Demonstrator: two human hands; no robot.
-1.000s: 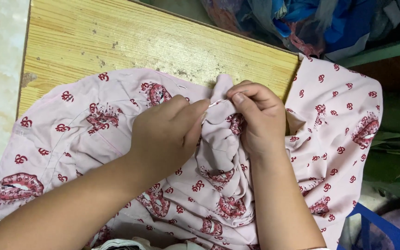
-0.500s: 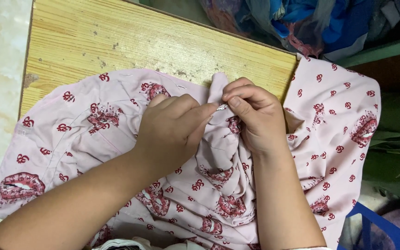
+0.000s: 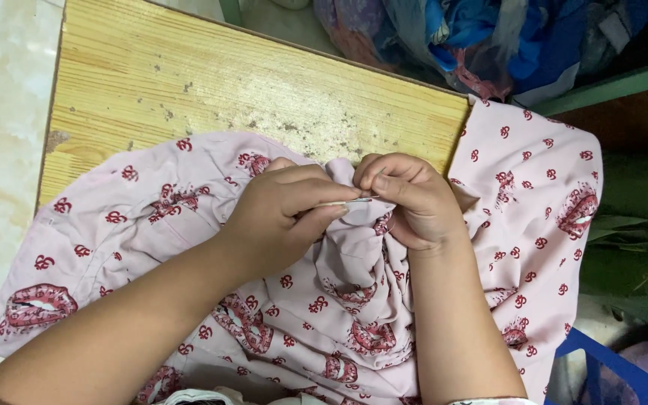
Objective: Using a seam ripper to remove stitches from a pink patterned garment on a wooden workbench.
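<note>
Head view: pale pink fabric printed with red lips and small red motifs (image 3: 189, 225) is spread over a worn light wooden table (image 3: 189, 82), bunched into a fold between both hands. Left hand (image 3: 283, 217) fingers are pinched together on a thin needle-like pin (image 3: 346, 202) at the fold; right hand (image 3: 410, 199) fingers are clamped on the gathered cloth just beside it. Blue and mixed-colour cloths (image 3: 474, 30) are piled beyond the table's far edge.

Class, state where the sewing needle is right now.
In the head view, the needle lies centre frame, pinched between left hand and right hand, above the bunched pink cloth.
</note>
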